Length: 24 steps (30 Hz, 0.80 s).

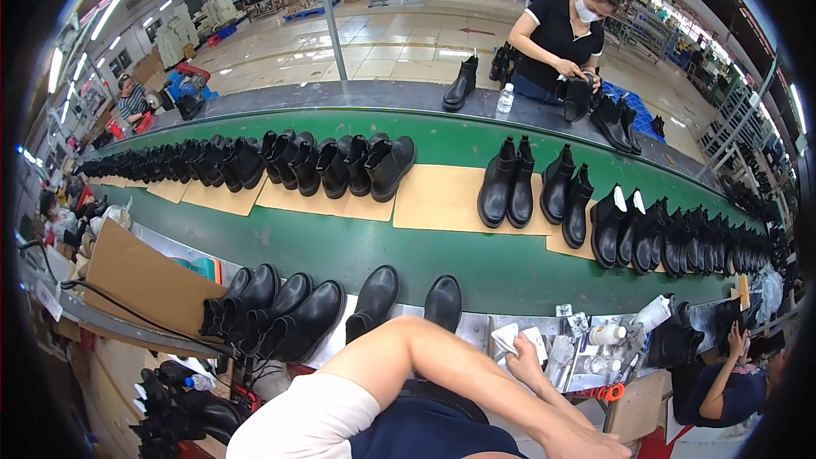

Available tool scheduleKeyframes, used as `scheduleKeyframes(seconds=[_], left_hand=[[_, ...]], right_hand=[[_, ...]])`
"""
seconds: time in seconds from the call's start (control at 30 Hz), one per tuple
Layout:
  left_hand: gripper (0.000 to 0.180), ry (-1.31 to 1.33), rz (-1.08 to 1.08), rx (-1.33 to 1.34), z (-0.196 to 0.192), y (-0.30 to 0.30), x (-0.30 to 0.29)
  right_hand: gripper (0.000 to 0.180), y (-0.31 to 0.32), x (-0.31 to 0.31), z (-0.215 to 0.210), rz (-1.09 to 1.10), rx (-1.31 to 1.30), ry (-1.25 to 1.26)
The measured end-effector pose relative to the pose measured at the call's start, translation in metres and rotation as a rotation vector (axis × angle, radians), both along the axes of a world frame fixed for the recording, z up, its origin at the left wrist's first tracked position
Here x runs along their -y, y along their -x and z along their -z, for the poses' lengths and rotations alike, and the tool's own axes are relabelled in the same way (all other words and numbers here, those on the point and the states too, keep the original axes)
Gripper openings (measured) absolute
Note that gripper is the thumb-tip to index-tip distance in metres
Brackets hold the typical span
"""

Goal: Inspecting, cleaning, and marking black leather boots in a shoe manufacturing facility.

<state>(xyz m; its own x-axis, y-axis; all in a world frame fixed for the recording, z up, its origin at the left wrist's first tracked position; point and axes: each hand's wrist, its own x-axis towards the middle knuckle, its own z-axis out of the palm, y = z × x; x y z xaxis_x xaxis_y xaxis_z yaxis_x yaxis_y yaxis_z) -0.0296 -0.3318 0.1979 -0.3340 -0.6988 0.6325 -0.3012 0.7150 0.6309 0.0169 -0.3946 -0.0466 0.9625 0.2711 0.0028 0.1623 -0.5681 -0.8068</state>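
My right hand (529,364) is closed on a folded white cloth (507,338), just above the near metal ledge. My bent left arm crosses in front of me, and my left hand (588,444) lies by my right forearm at the lower edge, its fingers not clear. Beyond my left forearm stand two black ankle boots, one boot (376,296) partly hidden by the arm and another boot (443,302) with its toe away from me. More black boots (308,319) stand to the left on the ledge.
A green conveyor (459,255) carries rows of black boots on cardboard sheets (433,195). Bottles (605,335) and small tools lie on the ledge at right. A masked co-worker (561,42) handles a boot across the line. Another person (722,387) sits at right. A cardboard panel (144,276) leans at left.
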Motion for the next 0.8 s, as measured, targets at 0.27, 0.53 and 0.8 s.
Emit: scheduleKeyframes(seconds=[0.27,0.53,0.8], left_hand=[[0.038,-0.022,-0.037,-0.008,-0.015,0.006,0.007],[0.034,-0.123,0.016,-0.012,-0.013,0.004,0.005],[0.039,-0.116,-0.092,0.015,-0.021,0.011,-0.004]], right_hand=[[0.016,0.034,0.020,0.005,0.058,-0.128,0.076],[0.018,0.037,0.013,-0.012,0.152,-0.198,0.049],[0.020,0.026,0.014,-0.002,0.086,-0.086,-0.044]])
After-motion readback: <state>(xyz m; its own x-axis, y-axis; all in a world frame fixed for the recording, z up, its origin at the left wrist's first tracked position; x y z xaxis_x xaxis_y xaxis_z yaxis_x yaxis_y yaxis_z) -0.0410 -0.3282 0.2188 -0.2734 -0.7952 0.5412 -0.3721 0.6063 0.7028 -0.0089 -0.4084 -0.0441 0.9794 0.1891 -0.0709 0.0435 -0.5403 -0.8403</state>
